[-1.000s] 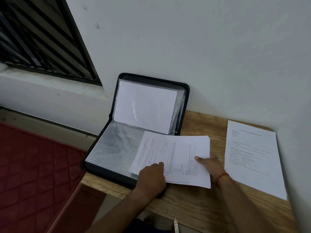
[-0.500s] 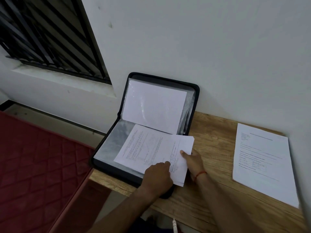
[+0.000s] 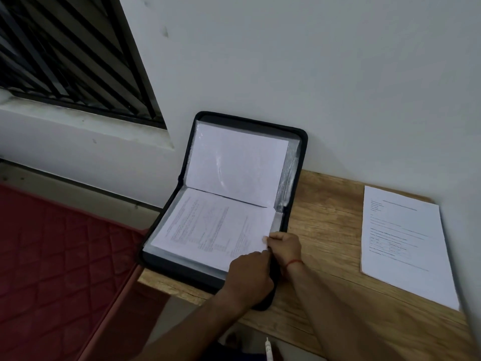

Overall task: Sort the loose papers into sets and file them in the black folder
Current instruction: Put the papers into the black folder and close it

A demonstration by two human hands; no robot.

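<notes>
Black folder (image 3: pixel 179 268) lay open at the table's (image 3: pixel 325 204) left edge, printed set (image 3: pixel 216 225) in its near half. Right hand (image 3: pixel 285 244) pinched the set's right edge; left hand (image 3: pixel 250 276) curled beside, grip unclear. Loose papers (image 3: pixel 400 243) lay well right.

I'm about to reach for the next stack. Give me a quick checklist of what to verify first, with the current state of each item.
1. Black folder open, lid leaning on the wall: ok.
2. Printed set lying within the folder's lower half: ok.
3. Set fully inside a clear sleeve: cannot tell.
4. Right hand free: not ok, it pinches the set's right edge.
5. Left hand free: cannot tell, its fingers are at the same corner.
6. Next stack flat on the table, apart from the folder: ok.
</notes>
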